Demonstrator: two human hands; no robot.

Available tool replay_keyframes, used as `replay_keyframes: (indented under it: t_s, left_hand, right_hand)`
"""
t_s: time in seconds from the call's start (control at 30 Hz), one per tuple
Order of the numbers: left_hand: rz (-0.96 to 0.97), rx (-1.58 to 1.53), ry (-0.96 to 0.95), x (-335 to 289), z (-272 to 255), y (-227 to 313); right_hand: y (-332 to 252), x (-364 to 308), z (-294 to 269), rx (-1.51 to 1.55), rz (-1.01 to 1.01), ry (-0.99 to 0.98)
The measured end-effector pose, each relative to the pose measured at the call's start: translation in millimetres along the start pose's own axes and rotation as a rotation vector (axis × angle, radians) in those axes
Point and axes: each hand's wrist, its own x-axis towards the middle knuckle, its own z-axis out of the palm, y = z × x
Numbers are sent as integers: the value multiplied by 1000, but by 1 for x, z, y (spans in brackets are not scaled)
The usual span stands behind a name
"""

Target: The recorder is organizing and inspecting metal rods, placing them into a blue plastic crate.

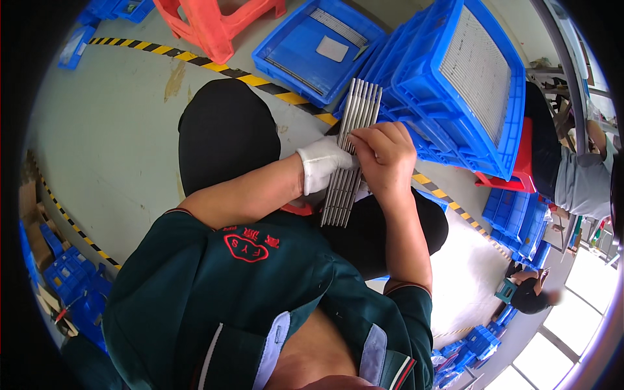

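Note:
A flat row of several slim metal rods (363,107) stands tilted in front of me, their stepped ends pointing away and their other ends near my lap. My left hand (323,164), in a white glove, is closed around the middle of the row from the left. Bare and bent at the fingers, my right hand (389,156) touches the rods from above at the right edge. Its thumb and forefinger are pinched together at the rods; whether they grip a single rod is hidden.
Just beyond the rods, a blue crate (416,84) is filled with rows of rods. A shallow blue tray (286,68) on the floor holds some rods and a paper. A red stool (214,32) stands farther left. Another person (585,179) is at the right.

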Motion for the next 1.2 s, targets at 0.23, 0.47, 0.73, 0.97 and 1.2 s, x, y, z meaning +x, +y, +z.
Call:
replay_keyframes:
  t_s: [0.23, 0.47, 0.73, 0.97, 1.2]
  left_hand:
    - [-40, -65, 62, -5, 8, 5]
    - [-41, -50, 70, -4, 10, 5]
    - [-25, -55, 97, -6, 11, 7]
    - [8, 17, 12, -4, 6, 4]
    - [2, -33, 81, -6, 13, 8]
  right_hand:
    - [-6, 3, -9, 117, 118, 6]
    - [-5, 1, -8, 106, 123, -17]
    - [-4, -1, -6, 159, 168, -7]
    - [-3, -3, 1, 54, 25, 23]
    - [-6, 0, -5, 110, 79, 70]
